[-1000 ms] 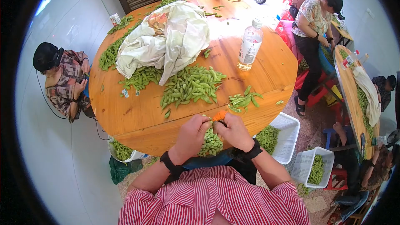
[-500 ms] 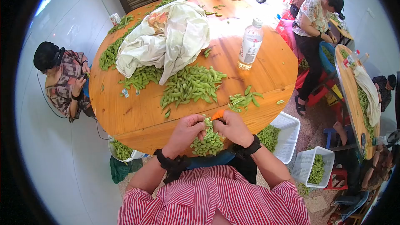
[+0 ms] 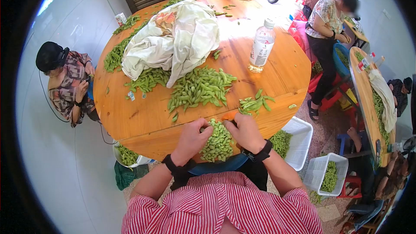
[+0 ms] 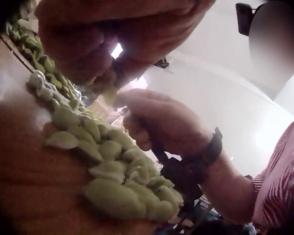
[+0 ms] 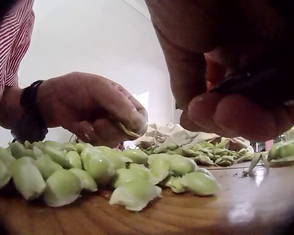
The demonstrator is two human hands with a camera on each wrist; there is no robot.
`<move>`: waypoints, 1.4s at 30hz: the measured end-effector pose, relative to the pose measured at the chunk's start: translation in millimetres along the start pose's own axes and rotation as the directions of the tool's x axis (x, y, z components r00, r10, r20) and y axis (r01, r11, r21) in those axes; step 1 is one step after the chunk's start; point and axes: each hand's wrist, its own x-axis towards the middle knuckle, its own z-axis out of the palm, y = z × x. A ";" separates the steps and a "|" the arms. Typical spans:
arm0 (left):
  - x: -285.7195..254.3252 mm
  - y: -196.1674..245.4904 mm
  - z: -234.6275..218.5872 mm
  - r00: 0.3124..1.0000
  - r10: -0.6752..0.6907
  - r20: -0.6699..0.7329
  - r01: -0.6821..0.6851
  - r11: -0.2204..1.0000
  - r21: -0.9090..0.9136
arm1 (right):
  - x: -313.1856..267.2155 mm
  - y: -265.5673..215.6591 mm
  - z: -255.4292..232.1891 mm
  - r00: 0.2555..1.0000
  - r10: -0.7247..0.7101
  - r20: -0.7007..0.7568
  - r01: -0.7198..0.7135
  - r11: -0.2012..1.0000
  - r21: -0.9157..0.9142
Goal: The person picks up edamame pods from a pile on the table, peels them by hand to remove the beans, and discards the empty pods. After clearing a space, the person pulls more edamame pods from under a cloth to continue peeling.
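Shelled green beans (image 3: 216, 145), plump, smooth ovals with a faint gloss, form a loose heap on the near edge of the round bench (image 3: 138, 123), whose varnished wood shows grain and a straight seam. The left hand (image 3: 189, 142) is on one side of the heap, its fingertips pinching a thin, yellowish-green pod piece (image 5: 130, 130). The right hand (image 3: 246, 134) is on the other side, with an orange wrap (image 3: 229, 115) showing at its fingers; these are curled, but whether they grip anything I cannot tell. Beyond the hands lie a mound of bumpy, curved soybean pods (image 3: 201, 87) and a smaller cluster of pods (image 3: 255, 105). A crumpled, pale cloth (image 3: 190, 32) with soft folds and an orange-brown patch covers part of the mound; near it stands a clear plastic bottle (image 3: 262, 47) with some pale amber liquid at the bottom. Compared with half a second ago, the hands are farther apart and more of the bean heap shows between them, while the cloth, bottle and pod mound have kept their places.
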 end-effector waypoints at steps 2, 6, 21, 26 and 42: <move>-1.7 -0.3 -1.3 1.000 0.005 -0.014 -0.004 0.994 0.106 | -1.1 3.7 -1.8 0.999 -0.019 -0.029 0.020 0.999 0.032; -4.2 4.0 5.8 1.000 -0.023 -0.004 0.023 0.999 -0.028 | -7.2 -18.1 -13.8 0.992 -0.011 0.124 0.016 0.999 -0.038; 0.5 -6.5 -35.8 0.981 0.145 -0.128 -0.127 0.982 0.142 | 5.3 5.1 -23.8 0.999 -0.022 -0.032 0.022 1.000 -0.015; 0.0 -38.2 -76.5 0.981 0.142 -0.133 -0.030 0.787 0.616 | 10.3 20.5 -43.3 0.966 0.005 -0.259 -0.058 0.978 -0.198; -7.7 15.0 -2.4 0.968 -0.184 0.170 0.245 0.835 -0.493 | -16.2 -22.3 -2.4 0.997 -0.015 0.079 0.005 0.991 0.134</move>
